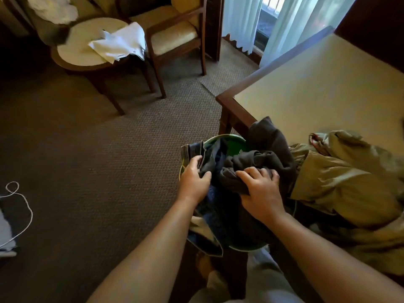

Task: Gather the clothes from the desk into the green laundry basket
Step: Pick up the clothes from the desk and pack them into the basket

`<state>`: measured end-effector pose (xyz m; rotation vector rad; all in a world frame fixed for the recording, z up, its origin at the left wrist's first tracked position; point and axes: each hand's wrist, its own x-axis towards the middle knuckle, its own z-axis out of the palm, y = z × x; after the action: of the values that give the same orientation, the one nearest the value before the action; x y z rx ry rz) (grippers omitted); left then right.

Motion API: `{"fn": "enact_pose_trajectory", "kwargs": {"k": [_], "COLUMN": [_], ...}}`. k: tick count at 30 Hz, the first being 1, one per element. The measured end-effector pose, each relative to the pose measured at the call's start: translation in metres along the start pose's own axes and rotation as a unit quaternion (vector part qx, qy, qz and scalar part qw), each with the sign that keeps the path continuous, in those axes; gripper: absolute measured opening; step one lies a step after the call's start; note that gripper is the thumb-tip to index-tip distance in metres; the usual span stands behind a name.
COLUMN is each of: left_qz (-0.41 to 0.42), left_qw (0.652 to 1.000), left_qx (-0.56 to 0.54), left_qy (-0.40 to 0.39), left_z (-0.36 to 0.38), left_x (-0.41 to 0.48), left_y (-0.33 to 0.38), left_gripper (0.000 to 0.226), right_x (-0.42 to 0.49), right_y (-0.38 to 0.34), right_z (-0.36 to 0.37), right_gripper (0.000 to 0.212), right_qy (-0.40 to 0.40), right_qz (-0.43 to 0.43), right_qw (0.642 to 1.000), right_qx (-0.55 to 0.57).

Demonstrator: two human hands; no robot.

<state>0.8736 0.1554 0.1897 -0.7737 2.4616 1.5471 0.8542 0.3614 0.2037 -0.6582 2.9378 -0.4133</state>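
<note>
The green laundry basket (pixel 235 142) stands on the carpet beside the desk corner, mostly covered by clothes. Dark blue jeans (pixel 215 206) hang over its near rim, and my left hand (pixel 193 179) grips their edge at the basket's left side. My right hand (pixel 261 189) grips a dark grey garment (pixel 267 145) that trails from the desk edge down into the basket. An olive-green garment (pixel 341 178) lies bunched on the near part of the desk (pixel 317 88), right of my right hand.
A round side table (pixel 74 51) with white cloth (pixel 119 43) and a wooden armchair (pixel 175 33) stand at the back. Curtains (pixel 242 20) hang behind the desk. A white cord (pixel 24 206) lies on the carpet at left. My legs are below the basket.
</note>
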Motion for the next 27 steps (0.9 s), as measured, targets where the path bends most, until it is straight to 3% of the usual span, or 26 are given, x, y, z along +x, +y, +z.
{"fn": "enact_pose_trajectory", "kwargs": {"k": [3, 12, 15, 20, 27], "left_qz": [-0.007, -0.020, -0.017, -0.021, -0.034], "left_qw": [0.999, 0.998, 0.997, 0.996, 0.994], "left_qx": [0.000, 0.057, 0.052, 0.050, 0.043], "left_qy": [-0.038, -0.035, -0.045, -0.068, -0.090], "left_z": [-0.008, -0.012, -0.009, 0.001, 0.018], "left_x": [-0.012, -0.031, -0.035, -0.040, -0.048], "left_y": [-0.004, -0.024, -0.023, -0.023, -0.024], "left_gripper": [0.051, 0.043, 0.040, 0.042, 0.044], "right_x": [0.000, 0.009, 0.006, -0.005, -0.022], "right_y": [0.000, -0.009, -0.006, 0.004, 0.011], "right_z": [0.004, 0.010, 0.019, 0.026, 0.020], "right_gripper": [0.058, 0.057, 0.057, 0.055, 0.058], "right_qy": [-0.014, -0.019, -0.044, -0.128, -0.149], "right_qz": [0.002, -0.012, -0.009, 0.078, 0.066], "right_qw": [1.000, 0.998, 0.996, 0.986, 0.983], "right_qx": [-0.001, 0.054, 0.074, 0.070, 0.085]}}
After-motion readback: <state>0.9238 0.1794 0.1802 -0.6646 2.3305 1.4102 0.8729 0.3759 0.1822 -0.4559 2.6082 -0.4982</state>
